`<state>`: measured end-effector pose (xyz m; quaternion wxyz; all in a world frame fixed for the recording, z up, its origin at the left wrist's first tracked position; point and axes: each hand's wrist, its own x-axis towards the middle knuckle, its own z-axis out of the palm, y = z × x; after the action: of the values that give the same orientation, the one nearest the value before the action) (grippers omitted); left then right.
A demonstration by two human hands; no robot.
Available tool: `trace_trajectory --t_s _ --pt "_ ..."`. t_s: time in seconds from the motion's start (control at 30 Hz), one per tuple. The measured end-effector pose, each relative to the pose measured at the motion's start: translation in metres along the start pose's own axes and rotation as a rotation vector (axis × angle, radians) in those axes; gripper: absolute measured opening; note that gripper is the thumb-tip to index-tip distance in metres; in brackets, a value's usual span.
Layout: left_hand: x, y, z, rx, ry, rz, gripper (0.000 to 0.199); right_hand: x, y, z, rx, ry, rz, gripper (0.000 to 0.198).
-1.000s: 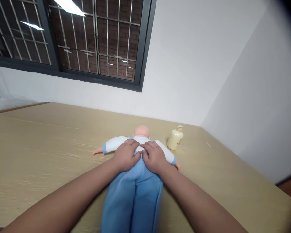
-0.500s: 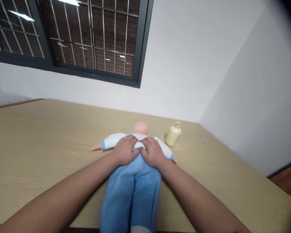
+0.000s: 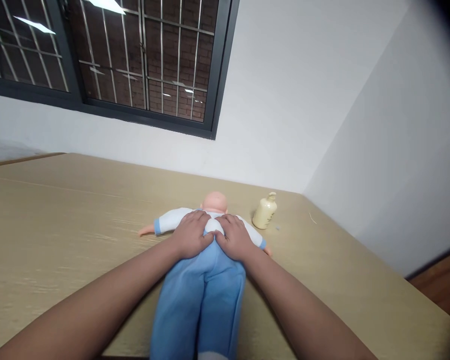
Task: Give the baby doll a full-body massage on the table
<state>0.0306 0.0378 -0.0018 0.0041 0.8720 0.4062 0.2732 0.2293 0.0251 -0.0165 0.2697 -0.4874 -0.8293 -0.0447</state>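
Observation:
A baby doll (image 3: 210, 290) in a white top and blue trousers lies stretched out on the table, its bald head away from me and its arms spread to both sides. My left hand (image 3: 193, 234) rests flat on the left of the doll's torso, fingers pointing toward its head. On the right of the torso lies my right hand (image 3: 233, 235), in a mirrored pose. Both hands have their fingers extended, with the thumbs close together over the waist. Part of the white top shows between them; the rest of the torso is covered.
A cream pump bottle (image 3: 264, 212) stands on the table (image 3: 71, 220) to the right of the doll's head. Near it lie a small bluish scrap and a thin pale strand (image 3: 312, 218). Behind rises a white wall (image 3: 285, 90) with a barred window (image 3: 146, 60).
The whole view has shifted slightly, so the doll and bottle appear a little lower and further left. Both hands stay on the doll's torso, with a slightly wider gap between them.

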Motion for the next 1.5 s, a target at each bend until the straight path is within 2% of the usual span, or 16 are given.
trace_trajectory --t_s 0.13,0.23,0.47,0.7,0.97,1.17,1.27,1.33,1.43,1.5 --pt "-0.004 -0.003 0.005 0.012 -0.014 -0.035 0.058 -0.001 0.002 0.001 -0.04 -0.023 0.009 0.055" --pt "-0.006 -0.005 0.009 0.016 -0.061 -0.061 0.069 -0.002 0.003 0.002 -0.061 -0.092 0.026 0.066" --pt "0.004 -0.009 -0.005 -0.043 -0.078 0.015 0.052 0.004 0.005 -0.004 0.001 -0.103 0.04 0.056" --pt "0.009 -0.023 -0.006 -0.114 -0.121 -0.014 0.06 0.011 0.018 -0.007 0.122 -0.13 0.034 0.054" --pt "0.0 -0.026 0.004 -0.167 0.049 -0.005 0.057 -0.002 0.02 0.005 0.128 0.107 0.021 0.05" --pt "-0.008 -0.025 0.001 -0.209 0.317 -0.09 0.039 -0.007 0.02 0.001 0.191 0.291 -0.001 0.039" --pt "-0.011 -0.022 -0.004 -0.219 0.376 -0.124 0.035 -0.01 0.019 -0.005 0.233 0.321 -0.001 0.037" --pt "-0.013 -0.019 -0.005 -0.25 0.308 -0.083 0.043 -0.012 0.016 -0.009 0.247 0.256 0.008 0.045" --pt "-0.014 -0.014 -0.002 -0.252 0.105 -0.016 0.064 -0.014 0.008 -0.01 0.261 0.084 0.029 0.061" --pt "-0.014 -0.012 0.001 -0.221 0.002 -0.008 0.07 -0.014 0.002 -0.008 0.264 -0.011 0.054 0.067"
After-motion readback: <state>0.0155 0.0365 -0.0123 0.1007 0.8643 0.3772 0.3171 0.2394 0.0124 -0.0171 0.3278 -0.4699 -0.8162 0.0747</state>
